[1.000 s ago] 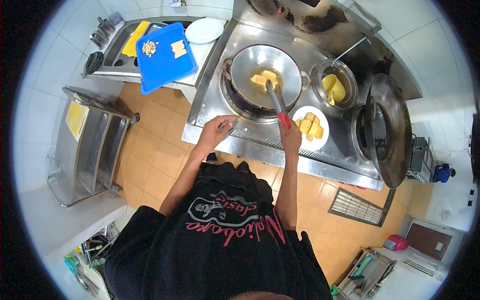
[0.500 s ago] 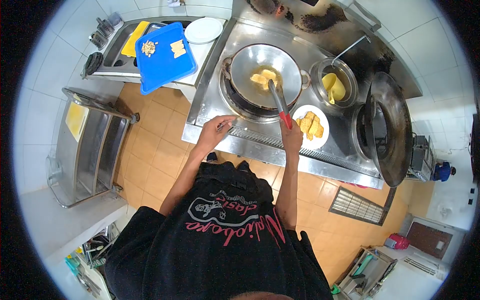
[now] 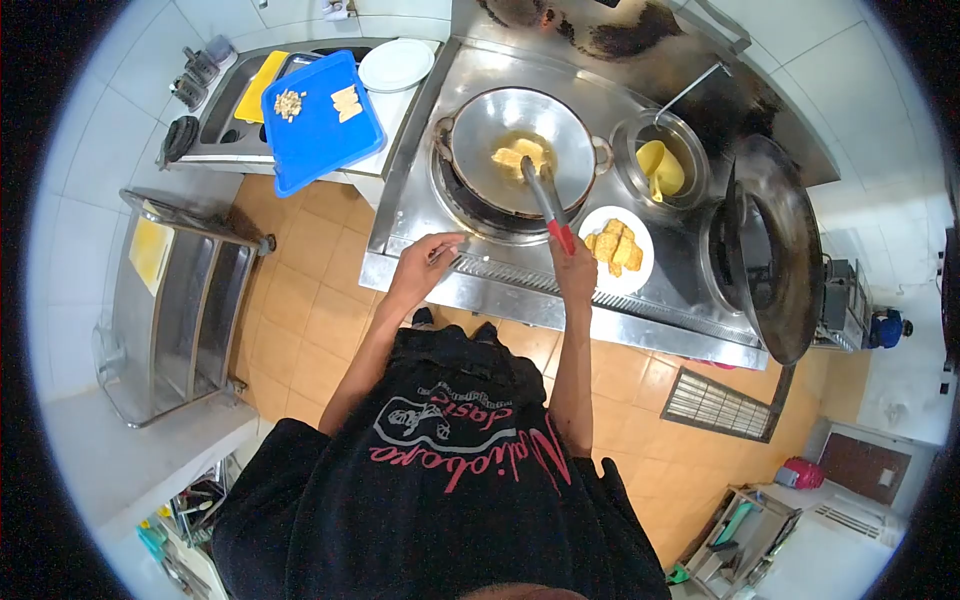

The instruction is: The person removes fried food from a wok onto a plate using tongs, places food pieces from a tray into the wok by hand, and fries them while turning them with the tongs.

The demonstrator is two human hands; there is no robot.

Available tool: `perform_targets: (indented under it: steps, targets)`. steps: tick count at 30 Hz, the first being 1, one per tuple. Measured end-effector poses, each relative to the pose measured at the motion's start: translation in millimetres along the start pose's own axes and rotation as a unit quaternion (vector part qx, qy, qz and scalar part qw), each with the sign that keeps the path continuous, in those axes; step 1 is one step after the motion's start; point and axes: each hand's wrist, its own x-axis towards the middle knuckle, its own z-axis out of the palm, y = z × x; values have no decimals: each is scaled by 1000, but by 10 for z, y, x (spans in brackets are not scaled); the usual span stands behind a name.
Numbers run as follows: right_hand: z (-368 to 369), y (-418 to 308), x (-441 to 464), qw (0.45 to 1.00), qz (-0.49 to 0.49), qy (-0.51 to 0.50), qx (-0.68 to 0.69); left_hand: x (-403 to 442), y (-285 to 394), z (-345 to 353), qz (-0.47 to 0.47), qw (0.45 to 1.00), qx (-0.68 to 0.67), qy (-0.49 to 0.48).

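Head view: at the stove's point(image 3: 405, 205) front edge, the left hand point(image 3: 425, 268) curls its fingers; whether its grip pinches anything, I cannot tell. Golden pieces point(image 3: 512, 158) lie in the bottom of the wok point(image 3: 500, 115), the tips of the tongs point(image 3: 546, 205) at them. Light pressure with low tips probably limits breakage and splashing. The right hand's point(image 3: 574, 268) grip clasps the tongs, beside the plate point(image 3: 617, 287) of browned pieces point(image 3: 614, 248).

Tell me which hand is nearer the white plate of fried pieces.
Right. The right hand, gripping the red-handled tongs, is just beside the left edge of the plate. The left hand is farther off to the left, near the stove's front edge.
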Motion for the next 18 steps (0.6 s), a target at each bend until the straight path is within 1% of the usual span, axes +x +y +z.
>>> perform_targets:
  steps: [3,5,8,15,18]
  targets:
    - [-23,-29,2,1000,0,-11,3,1,41,-8,2,1000,14,-6]
    - [-33,-39,12,999,11,-37,-12,3,57,-10,-6,1000,17,-9]
    - [-47,-66,14,999,13,-33,-16,12,19,-6,15,1000,17,-6]
    - [-24,-40,25,999,9,-36,-12,12,51,-18,2,1000,27,-13]
    - [-20,-35,30,999,4,-35,1,13,43,-9,2,1000,11,-11]
